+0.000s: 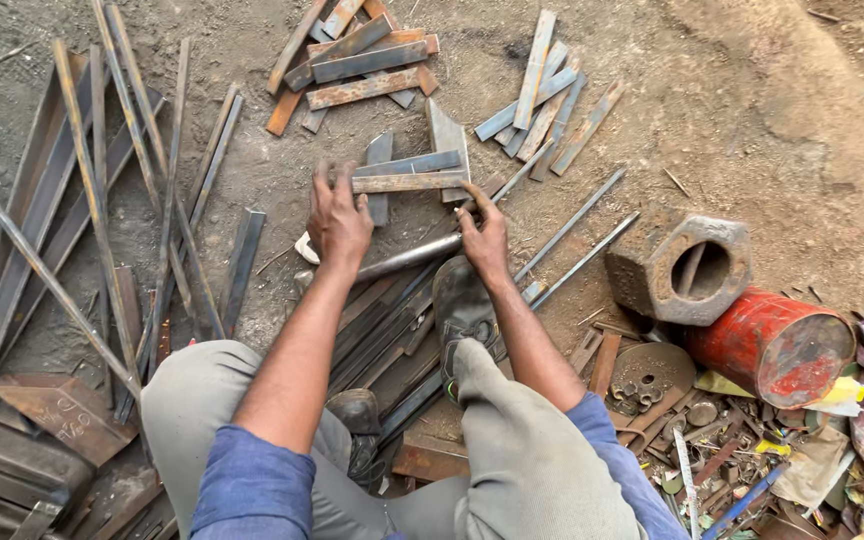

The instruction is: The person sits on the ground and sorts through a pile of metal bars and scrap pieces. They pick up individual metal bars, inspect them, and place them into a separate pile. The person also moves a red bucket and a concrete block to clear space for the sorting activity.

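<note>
Where hands [340, 222] meet: perhaps rusty bar [407, 182]

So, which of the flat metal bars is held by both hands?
The rusty flat bar lying crosswise, left hand and right hand at its ends; the other bars lie untouched in piles.

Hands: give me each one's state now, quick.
Left hand: closed on the left end of a rusty flat bar.
Right hand: fingers touching the bar's right end; grip cannot be told.
</note>
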